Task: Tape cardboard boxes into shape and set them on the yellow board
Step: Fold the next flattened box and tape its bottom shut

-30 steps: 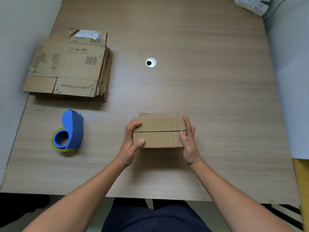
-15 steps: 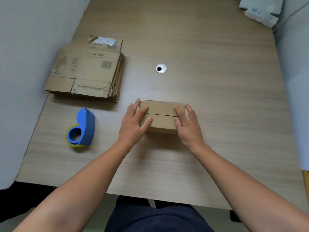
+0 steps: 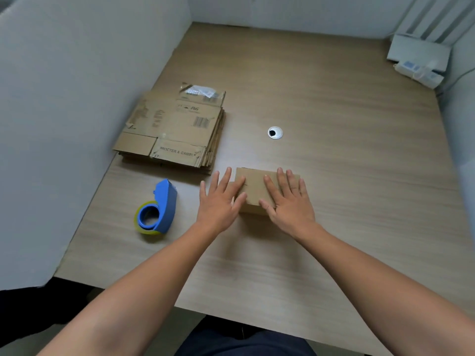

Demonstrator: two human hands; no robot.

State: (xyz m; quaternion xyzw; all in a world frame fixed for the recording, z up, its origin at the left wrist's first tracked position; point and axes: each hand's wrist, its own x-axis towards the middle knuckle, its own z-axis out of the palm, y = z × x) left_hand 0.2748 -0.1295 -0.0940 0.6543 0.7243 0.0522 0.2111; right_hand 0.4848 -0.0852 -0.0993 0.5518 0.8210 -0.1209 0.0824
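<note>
A small folded cardboard box point(image 3: 254, 187) stands on the wooden table, its top flaps closed along a middle seam. My left hand point(image 3: 220, 201) lies with straight, spread fingers over the box's left end. My right hand point(image 3: 289, 200) presses flat on the right part of the box top. A blue tape dispenser point(image 3: 157, 208) with a yellowish roll sits on the table left of my left hand. A stack of flattened cardboard boxes point(image 3: 174, 127) lies further back on the left. No yellow board is in view.
A grey partition wall point(image 3: 77, 111) runs along the table's left edge. A round cable grommet point(image 3: 275, 132) sits in the table behind the box. White devices point(image 3: 419, 60) lie in the far right corner.
Both hands went from gripping the box's ends to lying flat with straight fingers on its top. The camera view tilted up and shifted, showing more of the far table.
</note>
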